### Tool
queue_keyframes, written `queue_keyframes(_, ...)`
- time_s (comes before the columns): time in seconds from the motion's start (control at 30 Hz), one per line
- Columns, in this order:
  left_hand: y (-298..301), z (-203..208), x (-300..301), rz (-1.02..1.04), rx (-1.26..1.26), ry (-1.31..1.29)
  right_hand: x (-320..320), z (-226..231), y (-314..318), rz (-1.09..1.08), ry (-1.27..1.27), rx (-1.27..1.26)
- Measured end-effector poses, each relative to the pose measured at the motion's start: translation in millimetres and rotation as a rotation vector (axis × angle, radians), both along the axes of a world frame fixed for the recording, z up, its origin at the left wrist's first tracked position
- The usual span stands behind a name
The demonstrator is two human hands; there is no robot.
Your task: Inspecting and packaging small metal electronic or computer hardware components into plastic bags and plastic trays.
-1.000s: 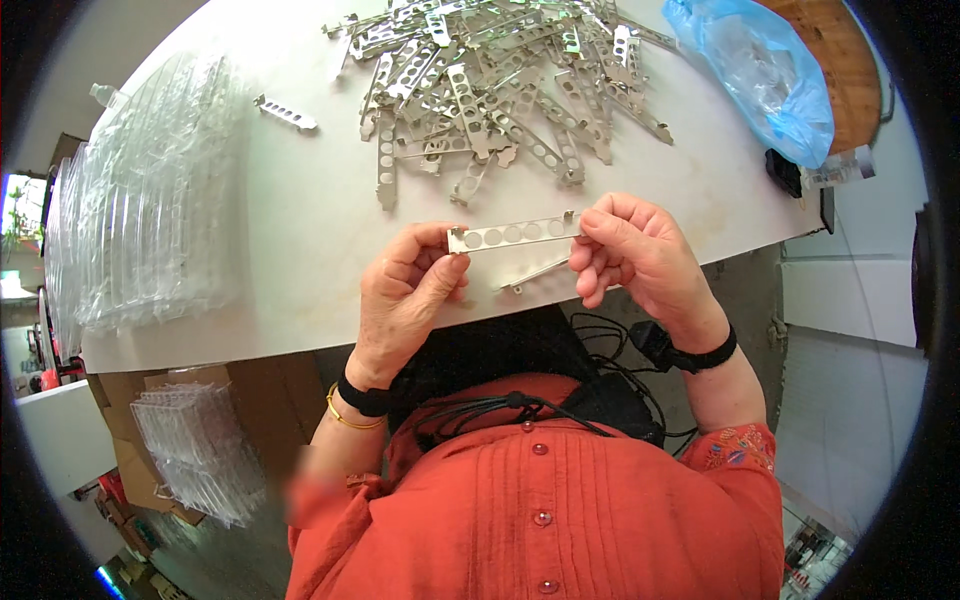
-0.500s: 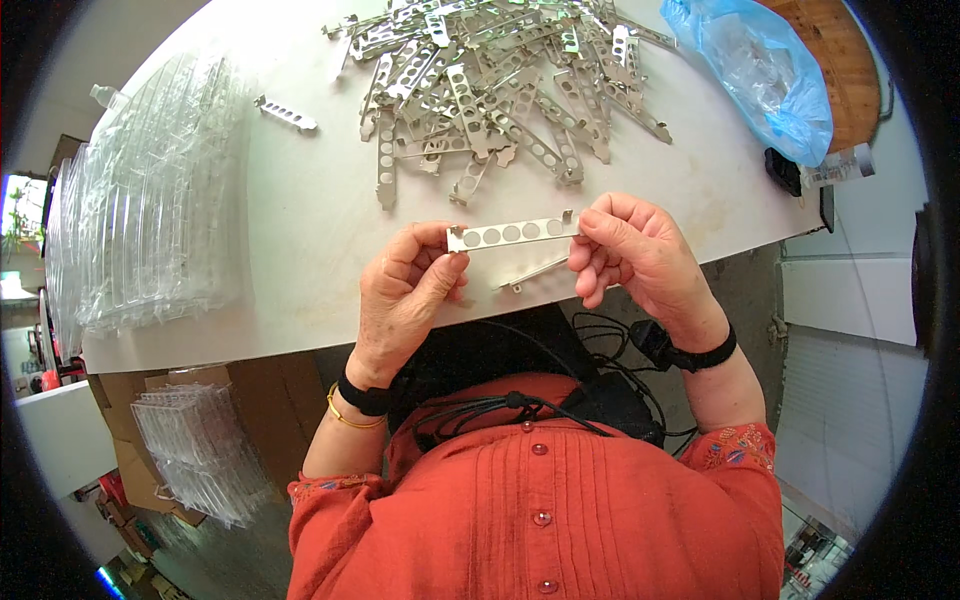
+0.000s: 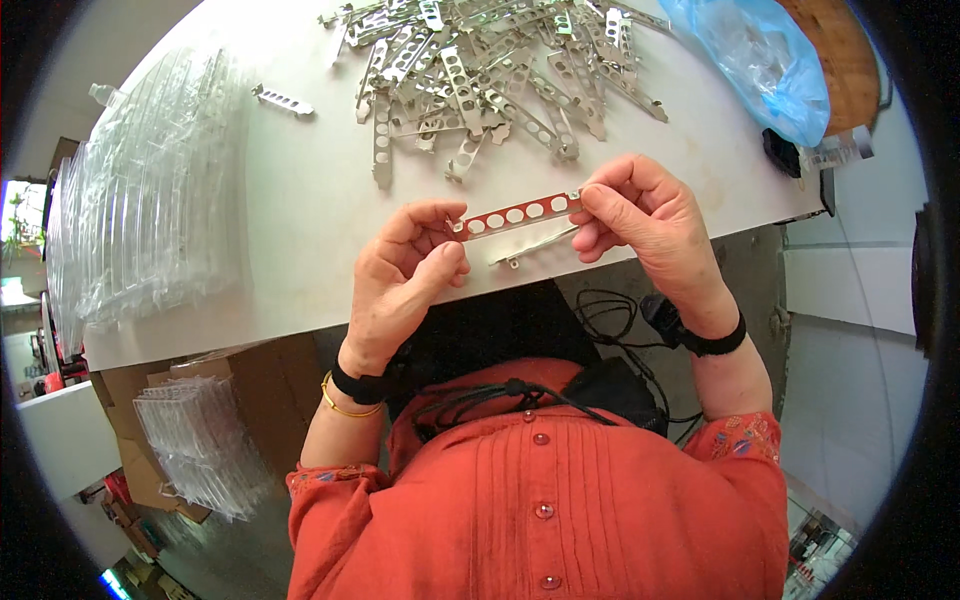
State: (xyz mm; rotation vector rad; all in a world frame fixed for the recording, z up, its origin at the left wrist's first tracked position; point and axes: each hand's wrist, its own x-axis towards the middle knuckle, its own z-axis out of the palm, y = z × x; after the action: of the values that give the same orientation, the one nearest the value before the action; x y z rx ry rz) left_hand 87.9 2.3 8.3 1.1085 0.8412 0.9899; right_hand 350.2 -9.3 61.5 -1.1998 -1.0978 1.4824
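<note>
A slim metal bracket (image 3: 525, 213) with a row of round holes is held level above the table's near edge. My left hand (image 3: 400, 280) pinches its left end between thumb and fingers. At the other end, the thumb and fingertips of my right hand (image 3: 648, 225) grip it. Its face looks reddish, like a reflection of the red shirt. Just below it, a second bracket (image 3: 535, 246) lies on the white table (image 3: 300, 220), partly hidden near my right fingers. Beyond my hands spreads a loose heap of similar brackets (image 3: 461, 90).
One bracket (image 3: 284, 101) lies alone left of the heap. Clear plastic trays (image 3: 160, 200) are stacked at the table's left; more plastic trays (image 3: 205, 440) sit by a cardboard box (image 3: 285, 400) below. A blue plastic bag (image 3: 755, 70) rests at the far right. Black cords (image 3: 620, 320) hang near my lap.
The bracket has tilted in my fingers, its face turning from pale to reddish. Both hands still hold its ends; my right hand has risen slightly.
</note>
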Motion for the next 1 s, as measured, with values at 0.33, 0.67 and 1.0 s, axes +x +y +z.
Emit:
queue_keyframes(0.33, -7, 0, -3, -0.047, -0.048, -0.135, 0, 4, -15, 0.006, -0.024, 0.077)
queue_keyframes(0.67, -21, 13, -6, 0.004, -0.021, -0.185, 4, 4, -33, 0.078, -0.068, 0.195)
queue_keyframes(1.0, -31, 21, -7, 0.033, -0.042, -0.125, 8, -3, -34, 0.190, 0.006, 0.210)
